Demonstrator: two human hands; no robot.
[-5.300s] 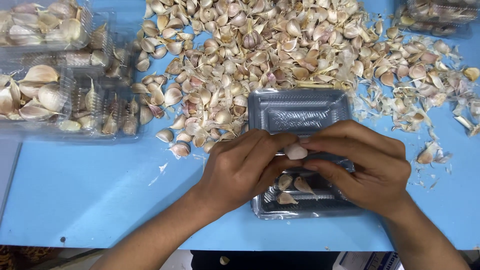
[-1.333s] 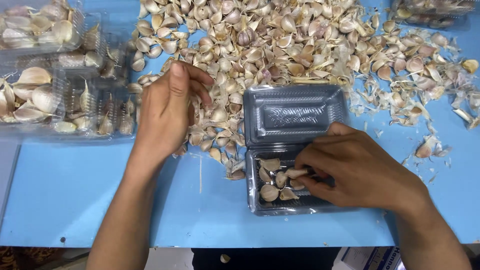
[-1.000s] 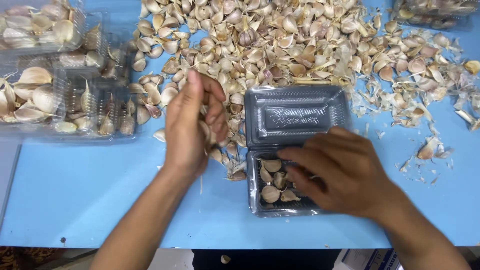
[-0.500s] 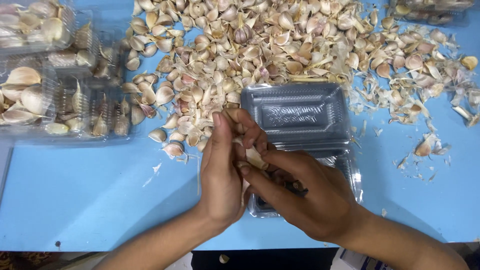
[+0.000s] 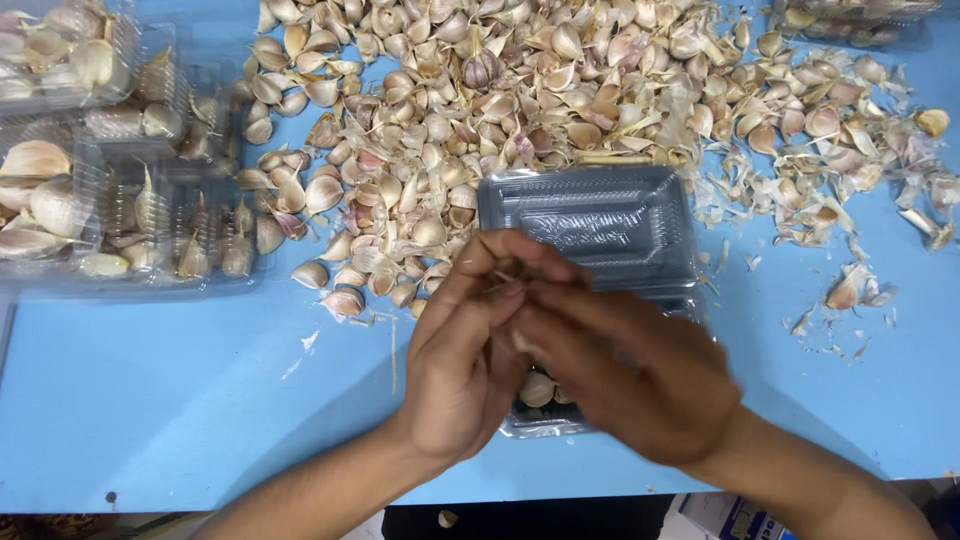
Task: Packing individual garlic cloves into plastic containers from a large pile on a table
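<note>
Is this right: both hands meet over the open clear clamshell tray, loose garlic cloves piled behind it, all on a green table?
Not quite: the table is blue, not green, as the head view shows. The rest holds: the left hand and right hand meet over the open clear clamshell tray, with loose garlic cloves piled behind it.

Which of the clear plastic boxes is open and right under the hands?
The hinged box at centre, lid flipped back, a few garlic cloves inside. The boxes at left are packed.
</note>
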